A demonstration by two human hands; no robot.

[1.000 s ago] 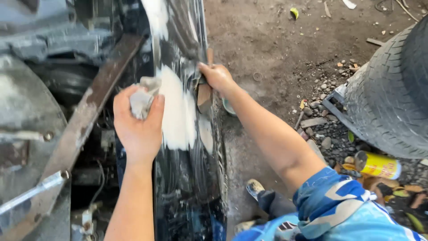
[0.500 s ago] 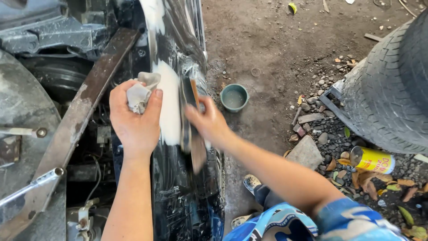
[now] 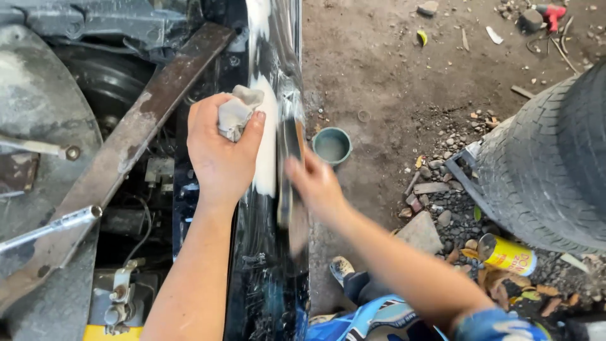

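My left hand (image 3: 218,155) is closed around a crumpled grey rag (image 3: 237,112) and rests on the top edge of a glossy black car panel (image 3: 265,265). White filler patches (image 3: 266,145) cover the panel's upper part. My right hand (image 3: 315,183), blurred by motion, presses a flat sanding block (image 3: 290,170) against the panel's outer face just right of the white patch.
A small teal bowl (image 3: 332,144) sits on the dirt ground by the panel. A large tyre (image 3: 549,170) stands at right with stones and a yellow can (image 3: 508,254) near it. Left of the panel are a rusty metal bar (image 3: 126,145) and engine-bay parts.
My right hand slid the sanding block down the panel from the upper patch and keeps moving along it. The left hand stays on the edge with the rag. The view has shifted.
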